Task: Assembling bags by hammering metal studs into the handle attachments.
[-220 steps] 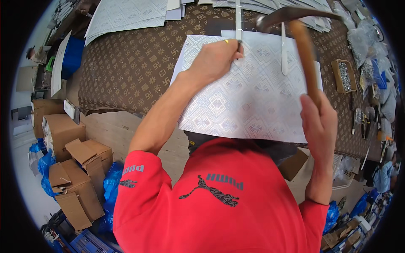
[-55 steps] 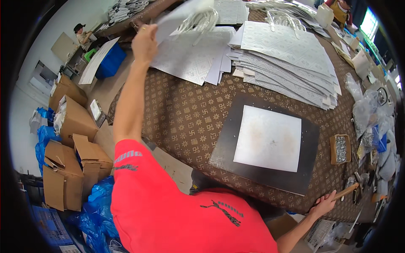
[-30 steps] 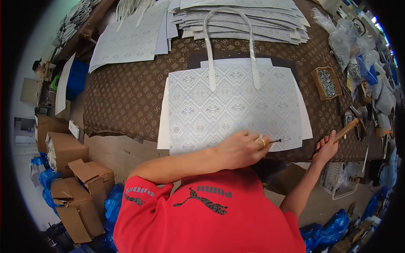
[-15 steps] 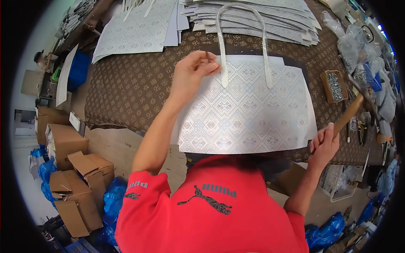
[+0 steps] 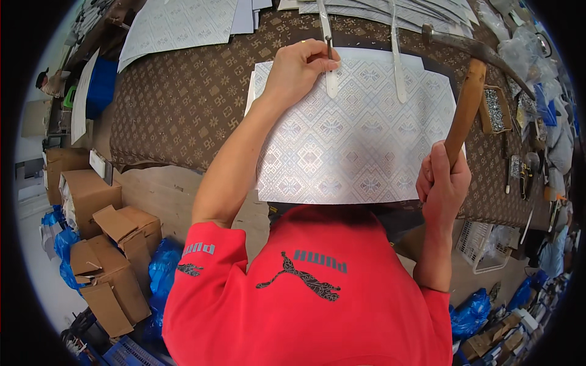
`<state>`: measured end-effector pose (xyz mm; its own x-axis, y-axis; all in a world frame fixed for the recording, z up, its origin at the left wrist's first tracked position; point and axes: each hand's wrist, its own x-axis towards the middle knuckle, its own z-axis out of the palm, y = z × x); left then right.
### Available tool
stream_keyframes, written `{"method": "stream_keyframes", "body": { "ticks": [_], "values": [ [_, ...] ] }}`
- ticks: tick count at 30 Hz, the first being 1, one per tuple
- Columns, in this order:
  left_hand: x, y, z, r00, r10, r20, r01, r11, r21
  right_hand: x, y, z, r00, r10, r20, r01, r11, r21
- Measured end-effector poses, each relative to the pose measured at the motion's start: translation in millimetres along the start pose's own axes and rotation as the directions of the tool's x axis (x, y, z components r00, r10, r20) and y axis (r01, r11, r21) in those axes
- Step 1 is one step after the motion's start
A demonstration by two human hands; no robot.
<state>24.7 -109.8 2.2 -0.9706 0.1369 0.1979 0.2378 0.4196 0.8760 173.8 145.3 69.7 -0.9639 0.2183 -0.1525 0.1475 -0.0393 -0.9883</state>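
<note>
Left hand [image 5: 297, 68] pinches a thin dark metal punch [image 5: 329, 47] upright between fingertips, tip set on the upper end of the left white strap handle [image 5: 328, 58] of the flat white patterned bag panel [image 5: 357, 131]. Grip there is clenched on the punch, knuckles resting on the panel's top left corner. Right hand [image 5: 442, 183] is fisted round the lower end of the wooden-handled hammer [image 5: 467, 97]; handle angles up and away, dark metal head lifted above the worktop near the panel's top right corner, well apart from the punch.

Bag panel lies flat on the brown patterned worktop [image 5: 177, 104], centred in front of the person; its near edge runs along the worktop's near edge, just above the red shirt [image 5: 305, 293]. Second strap handle [image 5: 398, 67] lies parallel, right of the first. A dark board shows at the panel's top edge, under it.

Open room: bare worktop left of the panel, wide. Far edge crowded with a stack of white patterned sheets [image 5: 183, 24]. Right edge tight: small open box of metal rivets [image 5: 497, 110] just beside the hammer handle, small tools and clear bags beyond it. Floor at left holds brown cardboard boxes [image 5: 97, 232] and blue plastic bags [image 5: 162, 268], close to the worktop's left near corner.
</note>
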Motion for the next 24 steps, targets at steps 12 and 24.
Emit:
{"method": "stream_keyframes", "body": {
  "ticks": [12, 24],
  "values": [
    [-3, -10, 2, 0.973, 0.219, -0.071, -0.211, 0.972, 0.103, 3, -52, 24, 0.987, -0.156, -0.026, 0.155, 0.987, -0.034],
    [-7, -15, 5, 0.945, 0.321, -0.061, -0.297, 0.921, 0.253, 37, -46, 27, 0.965, 0.001, 0.263, 0.167, 0.77, -0.616]
  ]
}}
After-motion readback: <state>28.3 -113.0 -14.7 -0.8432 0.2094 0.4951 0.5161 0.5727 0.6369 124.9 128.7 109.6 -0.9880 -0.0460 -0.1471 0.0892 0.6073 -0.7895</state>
